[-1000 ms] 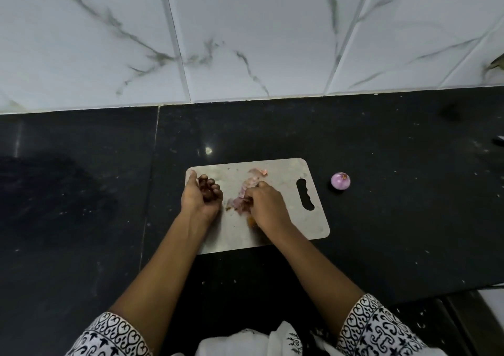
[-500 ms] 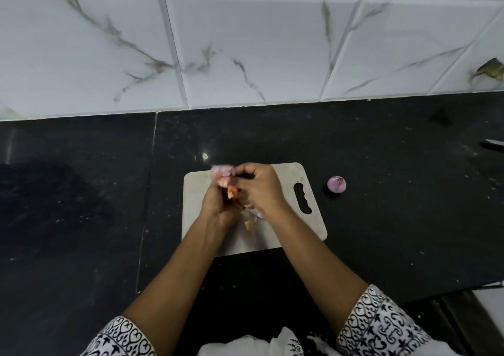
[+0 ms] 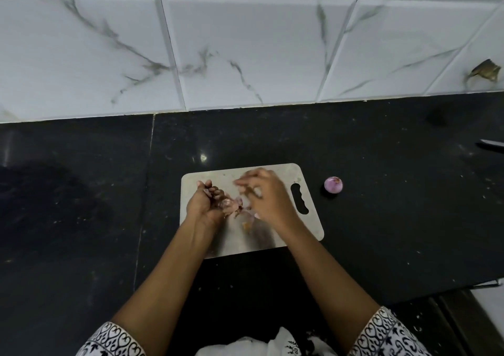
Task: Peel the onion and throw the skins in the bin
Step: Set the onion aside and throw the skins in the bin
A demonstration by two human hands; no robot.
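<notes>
A peeled purple onion (image 3: 333,184) sits on the black counter just right of a grey cutting board (image 3: 286,227). My left hand (image 3: 205,205) is cupped over the board's left part, holding a bunch of pink onion skins (image 3: 231,204). My right hand (image 3: 266,196) hovers beside it, blurred, with its fingers spread above more loose skins (image 3: 248,220) lying on the board. Whether the right fingers pinch any skin is unclear. No bin is in view.
The black stone counter (image 3: 395,232) stretches wide on both sides, ending at a white marble-tiled wall (image 3: 245,41). A thin shiny object (image 3: 492,144) lies at the far right edge. A lower dark ledge (image 3: 463,323) shows at the bottom right.
Both hands, raised together over the board's far part half a second ago, have come down and apart; the skins sit in my left palm and the right hand has drawn back.
</notes>
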